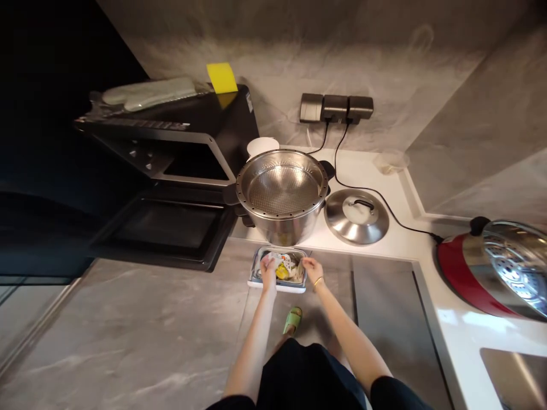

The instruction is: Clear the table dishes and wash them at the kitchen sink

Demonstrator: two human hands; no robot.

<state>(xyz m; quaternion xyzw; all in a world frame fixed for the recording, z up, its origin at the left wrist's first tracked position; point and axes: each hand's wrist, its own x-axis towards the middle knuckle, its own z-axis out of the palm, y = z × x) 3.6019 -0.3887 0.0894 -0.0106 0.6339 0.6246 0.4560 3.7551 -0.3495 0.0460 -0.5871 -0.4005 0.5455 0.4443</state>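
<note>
Both my hands hold a small rectangular dish [256, 280] with yellow and white food in it, just below the counter's front edge. My left hand [268, 269] grips its left side, fingers curled over the rim. My right hand [311, 269], with a gold bangle at the wrist, grips the right side. Directly above the dish on the white counter stands a steel steamer pot [282, 193] with a perforated insert, uncovered. Its steel lid [356, 215] lies on the counter to the right.
A black countertop oven [179, 171] stands at left with its door [171, 228] folded down and open; oven mitts [149, 93] lie on top. Wall sockets [335, 107] with cords sit behind. A red cooker [491, 267] with raised lid is at right. My green slipper [292, 320] shows on the grey floor.
</note>
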